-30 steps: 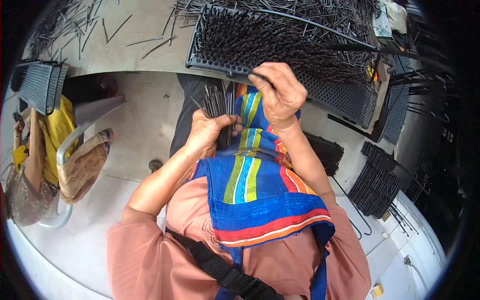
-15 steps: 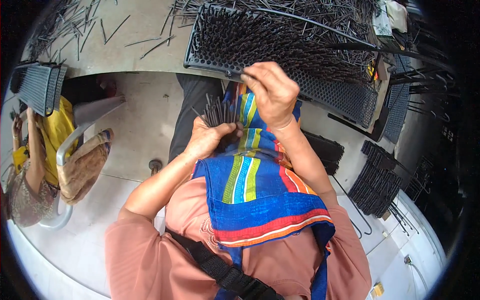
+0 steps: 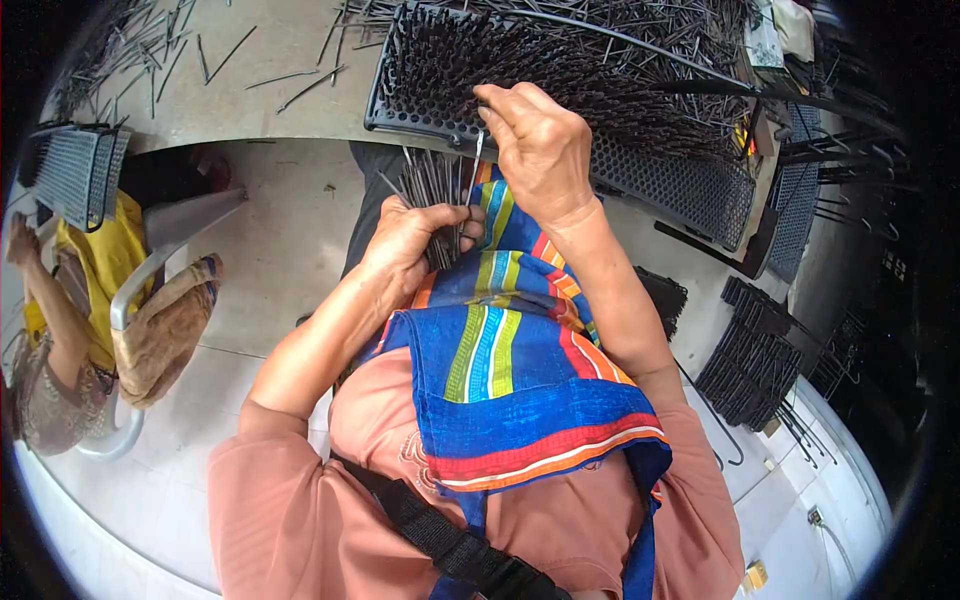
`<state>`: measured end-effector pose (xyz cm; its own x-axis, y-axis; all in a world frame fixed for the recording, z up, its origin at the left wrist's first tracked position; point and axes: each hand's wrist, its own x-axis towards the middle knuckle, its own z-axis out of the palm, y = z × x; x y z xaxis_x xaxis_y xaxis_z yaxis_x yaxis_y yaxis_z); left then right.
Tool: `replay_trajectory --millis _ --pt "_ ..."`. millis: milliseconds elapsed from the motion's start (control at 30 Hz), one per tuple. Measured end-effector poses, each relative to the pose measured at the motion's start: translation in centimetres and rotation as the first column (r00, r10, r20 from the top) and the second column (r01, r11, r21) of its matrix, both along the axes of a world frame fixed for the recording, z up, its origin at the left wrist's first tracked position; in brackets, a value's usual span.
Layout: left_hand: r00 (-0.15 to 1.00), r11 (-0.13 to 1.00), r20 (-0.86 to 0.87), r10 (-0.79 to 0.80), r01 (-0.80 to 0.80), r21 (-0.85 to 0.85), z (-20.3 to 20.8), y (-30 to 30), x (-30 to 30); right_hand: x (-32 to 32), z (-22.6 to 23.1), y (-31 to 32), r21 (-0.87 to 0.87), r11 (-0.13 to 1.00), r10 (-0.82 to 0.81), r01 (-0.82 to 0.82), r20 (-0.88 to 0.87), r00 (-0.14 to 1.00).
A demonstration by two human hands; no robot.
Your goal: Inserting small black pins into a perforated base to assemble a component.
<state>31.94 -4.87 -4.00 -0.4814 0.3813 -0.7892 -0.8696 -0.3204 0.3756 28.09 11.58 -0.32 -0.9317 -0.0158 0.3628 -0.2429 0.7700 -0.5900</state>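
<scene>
The left hand (image 3: pixel 405 238) grips a bundle of thin, dark rods (image 3: pixel 432 182). The right hand (image 3: pixel 547 150) is pinched narrow by a black perforated rack (image 3: pixel 690 190), its contents unclear.

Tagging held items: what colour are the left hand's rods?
The rods are dark grey, clearest in head view.

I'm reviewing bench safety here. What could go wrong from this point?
The rod bundle in the left hand fans out unevenly, so a piece might slip free. The right hand is close to the rack, whose crowded upright rods could scrape it. Loose rods lie strewn on the table; some might get knocked off.
</scene>
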Motion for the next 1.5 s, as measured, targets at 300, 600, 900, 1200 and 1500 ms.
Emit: replay_trajectory --millis 300,600,900,1200,1500 --pt "0.993 0.99 -0.115 -0.041 0.056 0.129 1.7 -0.2 -0.8 3.9 -0.1 0.6 -0.481 0.796 -0.073 0.367 0.527 0.847" --pt "0.991 0.996 -0.109 -0.075 0.081 0.048 2.2 1.5 -0.6 4.2 -1.5 2.5 -0.756 0.515 0.221 0.403 0.572 0.79" --pt "0.989 0.998 -0.139 -0.051 0.046 -0.038 1.6 1.9 0.2 2.7 -1.0 2.1 -0.628 0.765 -0.195 0.143 -0.014 0.981" --pt "0.997 0.997 -0.076 -0.013 0.007 -0.072 1.7 2.2 -0.1 2.7 -1.1 2.3 -0.507 0.849 -0.229 0.15 -0.096 0.969" --pt "0.997 1.0 -0.072 0.008 -0.009 -0.024 1.6 2.3 -0.2 2.1 -0.3 2.3 -0.526 0.835 -0.223 0.161 -0.056 0.973"
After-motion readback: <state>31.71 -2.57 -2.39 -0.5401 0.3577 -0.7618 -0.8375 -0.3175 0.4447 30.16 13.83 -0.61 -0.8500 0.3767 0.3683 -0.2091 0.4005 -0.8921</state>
